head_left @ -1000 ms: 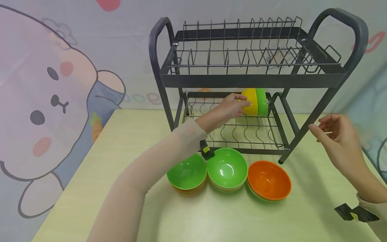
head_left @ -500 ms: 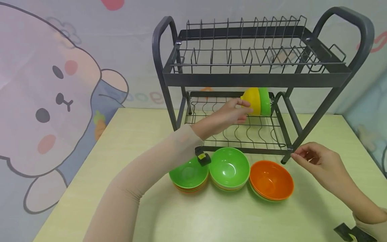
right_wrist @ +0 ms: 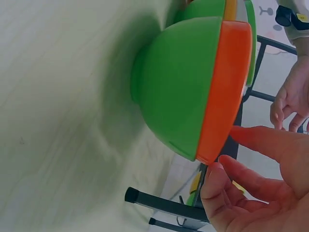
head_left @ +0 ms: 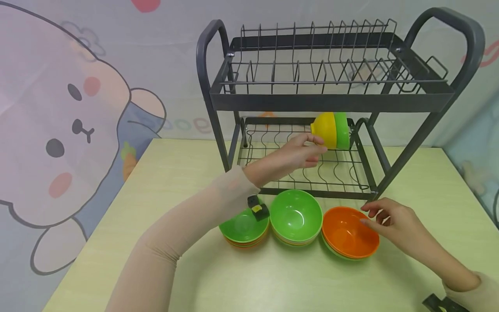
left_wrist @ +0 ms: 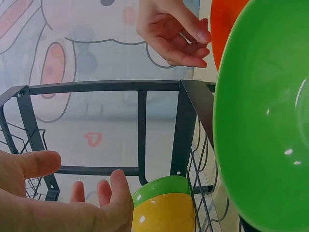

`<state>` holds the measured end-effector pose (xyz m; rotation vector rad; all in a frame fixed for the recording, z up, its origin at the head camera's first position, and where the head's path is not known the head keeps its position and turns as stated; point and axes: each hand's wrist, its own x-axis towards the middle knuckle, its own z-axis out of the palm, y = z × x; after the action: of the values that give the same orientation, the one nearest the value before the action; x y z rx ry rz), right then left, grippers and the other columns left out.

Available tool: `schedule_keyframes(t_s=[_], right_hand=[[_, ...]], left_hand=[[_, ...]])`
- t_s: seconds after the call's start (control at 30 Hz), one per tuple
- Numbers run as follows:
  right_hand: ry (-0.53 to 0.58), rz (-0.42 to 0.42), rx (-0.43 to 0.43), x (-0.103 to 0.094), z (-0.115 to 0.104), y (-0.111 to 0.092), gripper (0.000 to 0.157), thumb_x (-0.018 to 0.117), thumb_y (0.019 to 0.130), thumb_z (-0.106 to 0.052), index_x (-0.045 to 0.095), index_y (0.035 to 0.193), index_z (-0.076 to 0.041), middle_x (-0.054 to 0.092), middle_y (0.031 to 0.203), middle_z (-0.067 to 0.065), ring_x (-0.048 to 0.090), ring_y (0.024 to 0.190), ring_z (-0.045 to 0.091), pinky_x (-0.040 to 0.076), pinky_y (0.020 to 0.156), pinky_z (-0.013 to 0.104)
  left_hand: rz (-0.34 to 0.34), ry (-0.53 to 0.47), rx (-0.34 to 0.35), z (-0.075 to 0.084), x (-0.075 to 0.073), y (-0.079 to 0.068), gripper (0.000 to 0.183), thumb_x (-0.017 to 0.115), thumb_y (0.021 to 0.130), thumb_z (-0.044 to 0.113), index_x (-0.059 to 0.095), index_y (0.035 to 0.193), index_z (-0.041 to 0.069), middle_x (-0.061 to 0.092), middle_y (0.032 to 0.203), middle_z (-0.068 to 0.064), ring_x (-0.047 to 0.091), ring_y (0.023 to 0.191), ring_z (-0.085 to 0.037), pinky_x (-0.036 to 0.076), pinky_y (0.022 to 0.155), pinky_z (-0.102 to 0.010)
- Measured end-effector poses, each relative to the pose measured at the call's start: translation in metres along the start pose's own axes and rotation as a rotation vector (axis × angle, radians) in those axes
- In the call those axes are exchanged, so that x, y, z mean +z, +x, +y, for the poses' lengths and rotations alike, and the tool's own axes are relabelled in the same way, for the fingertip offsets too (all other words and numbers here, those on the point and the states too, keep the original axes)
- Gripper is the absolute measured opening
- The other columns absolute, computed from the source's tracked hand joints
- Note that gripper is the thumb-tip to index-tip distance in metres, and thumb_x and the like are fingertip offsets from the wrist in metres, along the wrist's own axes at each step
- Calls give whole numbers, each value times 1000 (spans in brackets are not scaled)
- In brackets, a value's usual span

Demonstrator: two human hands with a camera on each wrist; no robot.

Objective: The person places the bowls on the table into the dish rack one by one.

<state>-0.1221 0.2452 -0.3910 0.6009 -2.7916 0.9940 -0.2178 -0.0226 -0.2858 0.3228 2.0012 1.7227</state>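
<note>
In the head view my left hand [head_left: 298,154] reaches between the rack's two tiers, fingers loosely extended. Just beyond its fingertips, a yellow bowl [head_left: 324,130] and a green bowl [head_left: 341,131] stand on edge, nested, on the lower tier. The left wrist view shows that hand's palm holding nothing. My right hand [head_left: 397,221] is at the right side of an orange bowl [head_left: 348,232], which sits in a green bowl [right_wrist: 178,87]. In the right wrist view, the thumb [right_wrist: 256,140] and fingertips lie right at the orange rim, loosely bent and spaced apart.
A black two-tier dish rack [head_left: 331,104] stands at the back of the pale table [head_left: 273,286]. Left of the orange bowl are a middle stack topped by a green bowl [head_left: 295,216] and a left stack topped by another green bowl [head_left: 241,227]. My left forearm passes over the left stack.
My right hand has moved left from beside the rack's right leg to the orange bowl's rim. My left hand has drawn slightly down from the yellow bowl, which stays on the lower tier.
</note>
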Motion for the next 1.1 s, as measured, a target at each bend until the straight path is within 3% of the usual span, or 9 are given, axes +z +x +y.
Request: schedule_keyframes(t_s=[0.2, 0.37, 0.63, 0.93, 1.1], right_hand=[[-35, 25, -54, 5, 5, 2, 29, 84, 72, 7, 71, 97, 1, 58, 81, -2, 49, 67, 4, 49, 54, 20], [-32, 0, -24, 9, 9, 3, 29, 83, 72, 8, 71, 97, 3, 55, 78, -2, 49, 67, 7, 49, 54, 20], [-27, -8, -3, 13, 12, 5, 22, 80, 74, 11, 70, 92, 2, 51, 75, -2, 46, 65, 7, 43, 51, 19], [-21, -53, 16, 10, 12, 9, 17, 73, 80, 12, 69, 94, 2, 55, 76, -1, 49, 64, 8, 46, 52, 20], [-25, -60, -24, 8, 13, 12, 16, 72, 82, 12, 69, 94, 0, 58, 76, -3, 48, 65, 6, 46, 52, 21]], left_hand=[[-17, -15, 7, -1, 0, -2, 35, 57, 103, 13, 47, 134, 3, 54, 131, -9, 58, 112, -24, 52, 94, -26], [-22, -13, -2, -4, -1, -2, 35, 58, 102, 15, 48, 134, 4, 54, 130, -7, 59, 111, -23, 52, 93, -25], [-37, -19, -11, -6, -1, -1, 39, 56, 103, 16, 45, 138, 1, 53, 135, -8, 57, 117, -25, 52, 94, -25], [-29, -19, -8, -7, -2, 1, 36, 57, 103, 15, 47, 136, 3, 54, 132, -9, 58, 115, -25, 52, 93, -25], [-12, -35, -16, -10, -3, 1, 33, 57, 102, 14, 49, 133, 5, 55, 126, -8, 59, 110, -23, 52, 93, -26]])
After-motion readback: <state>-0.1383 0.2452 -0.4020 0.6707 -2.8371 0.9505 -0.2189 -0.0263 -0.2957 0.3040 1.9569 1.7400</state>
